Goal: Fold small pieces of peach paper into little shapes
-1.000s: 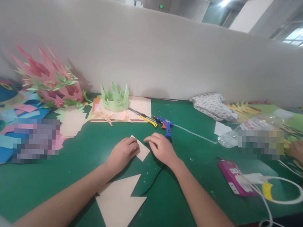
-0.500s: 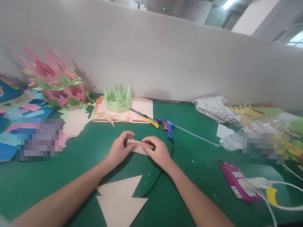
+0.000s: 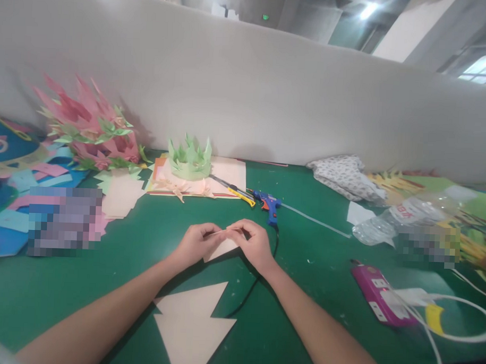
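Observation:
Between my two hands is a small piece of pale peach paper (image 3: pixel 221 248), with a folded edge along its top. My left hand (image 3: pixel 198 244) pinches its left side, fingers closed. My right hand (image 3: pixel 252 243) grips the right side, thumb and fingertips pressed together close to the left fingertips. Parts of the paper are hidden behind the fingers. Nearer to me, two pale paper cut-outs with pointed corners, an upper one (image 3: pixel 195 300) and a lower one (image 3: pixel 193 337), lie flat on the green table (image 3: pixel 289 321).
Beyond my hands lie a blue glue gun (image 3: pixel 271 205) with its cord, a yellow cutter (image 3: pixel 242 195) and a green paper crown (image 3: pixel 190 161) on stacked sheets. Pink paper crowns (image 3: pixel 86 118) stand left. At right are a plastic bottle (image 3: pixel 375 226) and a purple power strip (image 3: pixel 382 295).
My hands have come closer together and the fingertips now nearly meet. The paper has turned, so more of its lower face shows below my fingers.

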`<state>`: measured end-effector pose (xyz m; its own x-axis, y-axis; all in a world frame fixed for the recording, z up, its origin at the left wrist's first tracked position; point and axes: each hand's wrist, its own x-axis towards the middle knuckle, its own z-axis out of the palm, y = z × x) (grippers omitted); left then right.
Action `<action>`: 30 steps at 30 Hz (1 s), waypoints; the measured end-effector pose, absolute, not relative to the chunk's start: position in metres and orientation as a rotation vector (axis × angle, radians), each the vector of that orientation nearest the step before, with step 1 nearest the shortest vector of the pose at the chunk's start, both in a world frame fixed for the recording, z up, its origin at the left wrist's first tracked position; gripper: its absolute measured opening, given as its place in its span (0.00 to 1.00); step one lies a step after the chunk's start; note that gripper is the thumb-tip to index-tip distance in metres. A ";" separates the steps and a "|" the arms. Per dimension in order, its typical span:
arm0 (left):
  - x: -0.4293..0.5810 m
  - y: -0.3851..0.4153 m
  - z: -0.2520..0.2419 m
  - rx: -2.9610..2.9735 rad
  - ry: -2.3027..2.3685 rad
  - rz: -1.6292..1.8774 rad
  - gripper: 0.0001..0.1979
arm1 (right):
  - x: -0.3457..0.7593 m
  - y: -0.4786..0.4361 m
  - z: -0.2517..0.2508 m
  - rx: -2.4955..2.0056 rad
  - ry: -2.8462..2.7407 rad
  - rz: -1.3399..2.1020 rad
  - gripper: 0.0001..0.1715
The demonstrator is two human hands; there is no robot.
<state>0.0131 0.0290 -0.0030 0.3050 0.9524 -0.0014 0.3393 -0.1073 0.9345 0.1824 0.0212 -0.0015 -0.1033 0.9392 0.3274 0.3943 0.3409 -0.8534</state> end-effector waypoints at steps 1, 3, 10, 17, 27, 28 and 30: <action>0.013 0.029 -0.004 1.624 1.203 0.831 0.16 | 0.182 0.021 -0.002 -1.203 -1.675 0.727 0.06; 0.013 0.030 -0.005 1.563 1.190 0.849 0.16 | 0.183 0.022 -0.002 -1.198 -1.656 0.703 0.07; 0.013 0.031 0.000 1.177 1.139 0.948 0.19 | 0.190 0.029 0.000 -1.221 -1.492 0.637 0.06; 0.010 0.032 0.002 1.058 1.037 1.019 0.22 | 0.199 0.032 -0.004 -1.252 -1.473 0.714 0.09; 0.011 0.028 -0.003 1.561 1.050 0.737 0.11 | 0.186 0.026 -0.011 -1.069 -1.616 0.863 0.20; 0.012 0.029 -0.003 1.480 1.054 0.774 0.11 | 0.186 0.025 -0.009 -1.055 -1.619 0.818 0.20; 0.012 0.031 -0.002 1.301 1.037 0.848 0.16 | 0.186 0.025 -0.006 -1.066 -1.678 0.703 0.19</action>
<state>0.0119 0.0305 -0.0020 0.3350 0.9343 -0.1221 0.0654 0.1062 0.9922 0.1862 0.0248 -0.0064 -0.1259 0.8948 0.4284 0.3224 0.4453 -0.8353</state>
